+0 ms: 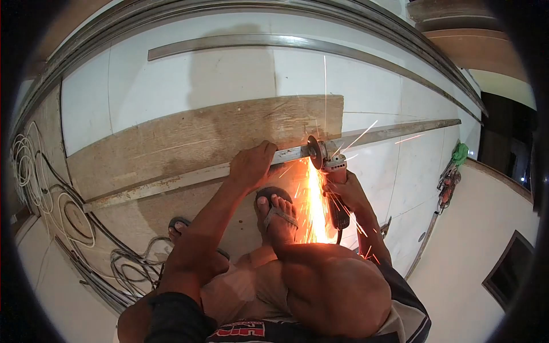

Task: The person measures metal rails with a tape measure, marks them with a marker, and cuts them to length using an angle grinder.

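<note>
My right hand (350, 191) grips an angle grinder (334, 163) by its body. The grinder's disc (314, 151) meets a long metal bar (223, 173), and a bright stream of orange sparks (315, 206) pours down from the contact, close to my sandalled foot (278, 220). Closed over the bar, left of the disc, is my left hand (251, 166). The bar lies slanted across a wooden board (171, 137), running on to the right past the grinder. The grinder's head partly hides where the disc meets the metal.
Another long metal bar (240, 41) lies on the white tiled floor (166, 86) farther off. Several long bars (309, 8) run along the far edge. Coiled cables (68, 211) spread at the left. A second tool (448, 183) with a green wrapping (460, 153) lies at the right wall.
</note>
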Motion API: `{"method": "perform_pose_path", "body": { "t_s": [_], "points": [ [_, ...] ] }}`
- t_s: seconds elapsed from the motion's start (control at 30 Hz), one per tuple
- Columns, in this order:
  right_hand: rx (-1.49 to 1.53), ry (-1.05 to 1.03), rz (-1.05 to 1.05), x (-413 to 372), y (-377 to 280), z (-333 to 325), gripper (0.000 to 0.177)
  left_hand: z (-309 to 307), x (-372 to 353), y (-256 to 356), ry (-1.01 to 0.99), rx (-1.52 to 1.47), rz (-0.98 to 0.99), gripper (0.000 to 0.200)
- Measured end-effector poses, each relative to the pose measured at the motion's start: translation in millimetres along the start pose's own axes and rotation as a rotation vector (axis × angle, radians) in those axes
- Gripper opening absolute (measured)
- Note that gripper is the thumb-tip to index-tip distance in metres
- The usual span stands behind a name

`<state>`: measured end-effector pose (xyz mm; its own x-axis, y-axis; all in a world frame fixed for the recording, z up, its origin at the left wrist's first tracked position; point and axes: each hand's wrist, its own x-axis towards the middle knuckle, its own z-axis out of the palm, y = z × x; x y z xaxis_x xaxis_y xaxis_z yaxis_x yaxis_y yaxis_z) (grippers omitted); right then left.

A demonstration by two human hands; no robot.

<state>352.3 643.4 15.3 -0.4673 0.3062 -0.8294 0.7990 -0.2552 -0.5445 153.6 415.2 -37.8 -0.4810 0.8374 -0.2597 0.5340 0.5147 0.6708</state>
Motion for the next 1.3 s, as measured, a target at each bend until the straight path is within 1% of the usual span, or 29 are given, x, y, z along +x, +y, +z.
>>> {"method": "perform_pose_path", "body": {
  "t_s": [0.13,0.2,0.3,0.43,0.5,0.63,0.7,0.73,0.8,0.83,0.87,0.9,0.93,1.0,1.03,1.1,1.17,1.23,1.3],
  "points": [
    [0.013,-0.019,0.007,-3.5,-9.4,2.2,0.046,-0.8,-2.6,-0.4,0.002,0.006,0.005,0.047],
    [0.005,0.000,-0.028,-3.5,-10.0,3.0,0.040,-1.3,-3.6,-0.8,0.011,-0.026,0.019,0.046],
    [-0.061,0.008,-0.010,-2.0,-13.2,1.7,0.039,-2.2,-2.2,2.7,-0.018,0.031,-0.023,0.045],
    [-0.064,0.027,0.006,-2.4,-22.4,6.4,0.040,1.2,-3.6,0.4,-0.044,0.006,-0.021,0.046],
    [0.075,-0.016,0.012,0.1,-25.9,8.7,0.039,7.9,-3.5,-2.1,0.015,0.001,-0.012,0.046],
    [0.026,0.029,-0.001,-3.2,-29.4,10.4,0.036,19.0,-5.1,-4.5,0.013,0.015,-0.034,0.047],
    [0.034,0.009,0.049,-0.5,-18.7,4.0,0.036,25.8,-6.8,-6.0,0.127,0.011,0.001,0.048],
    [0.035,0.010,0.049,-1.7,-15.1,2.1,0.036,28.0,-7.6,-4.7,0.126,0.011,0.004,0.048],
    [0.065,-0.038,-0.039,-7.0,-8.4,0.6,0.036,32.6,-9.5,-0.5,0.164,0.059,-0.047,0.047],
    [0.061,-0.024,-0.017,-10.1,-5.9,-0.6,0.037,34.7,-10.2,0.6,0.164,0.060,-0.046,0.047],
    [0.062,-0.023,-0.018,-13.8,-2.1,-1.2,0.037,37.3,-10.8,1.2,0.158,0.083,-0.060,0.033],
    [0.080,-0.008,-0.062,-18.4,3.4,-1.8,0.038,37.9,-11.5,3.0,0.150,0.105,-0.072,0.020],
    [0.099,0.010,-0.106,-22.7,8.7,-3.5,0.039,38.2,-12.5,4.9,0.148,0.106,-0.066,0.020],
    [0.104,0.009,-0.076,-29.0,16.7,-9.5,0.042,37.0,-13.4,10.0,0.056,0.120,-0.152,0.045],
    [0.078,0.012,-0.098,-31.2,19.8,-11.1,0.043,36.1,-12.9,12.9,0.056,0.122,-0.143,0.045],
    [0.052,0.019,-0.122,-35.7,23.9,-13.2,0.044,34.1,-12.9,18.7,0.061,0.131,-0.200,0.042],
    [0.067,0.048,-0.076,-39.7,26.6,-14.6,0.047,31.1,-12.1,24.2,0.078,0.110,-0.187,0.040],
    [0.067,0.062,-0.074,-41.6,32.0,-16.0,0.048,33.3,-13.1,26.9,0.095,0.090,-0.181,0.037],
    [0.069,0.071,-0.073,-39.2,41.8,-18.7,0.049,40.8,-17.0,26.3,0.156,0.201,-0.138,0.035]
  ]
}}
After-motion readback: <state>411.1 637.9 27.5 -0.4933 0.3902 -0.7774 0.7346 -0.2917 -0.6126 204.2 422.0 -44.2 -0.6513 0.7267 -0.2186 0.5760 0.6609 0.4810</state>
